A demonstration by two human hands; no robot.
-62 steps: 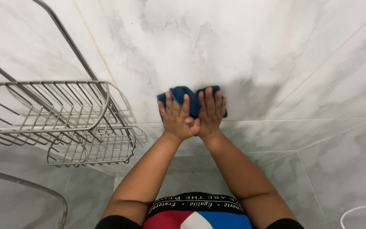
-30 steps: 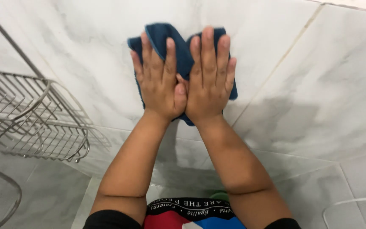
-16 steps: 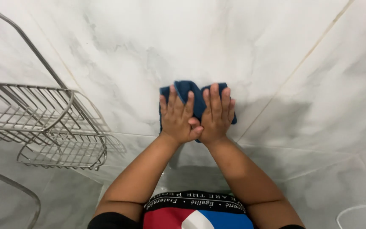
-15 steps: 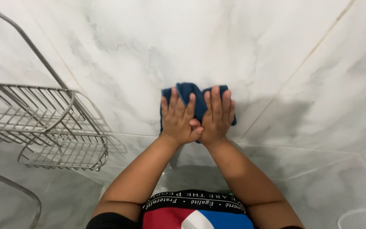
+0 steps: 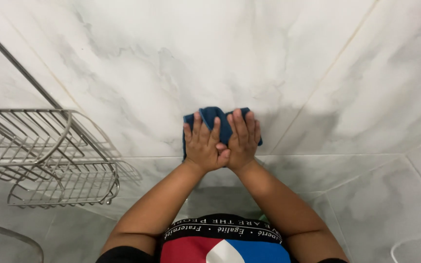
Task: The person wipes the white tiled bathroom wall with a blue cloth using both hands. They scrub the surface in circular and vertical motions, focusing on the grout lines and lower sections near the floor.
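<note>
A dark blue cloth lies flat against a white marble-look tiled wall, low down near the seam with the floor. My left hand and my right hand press on it side by side, fingers spread and pointing up, thumbs touching. Most of the cloth is covered by my hands; only its top edge and right side show. Both forearms reach forward from the bottom of the view.
A two-tier chrome wire rack is fixed to the wall at the left, with a slanted metal bar above it. A curved metal rail sits at the bottom left. A white hose curve shows at the bottom right.
Both hands and the cloth slid down the wall from a high position one second ago to just above the wall-floor seam; the wire rack appears higher and larger in view.
</note>
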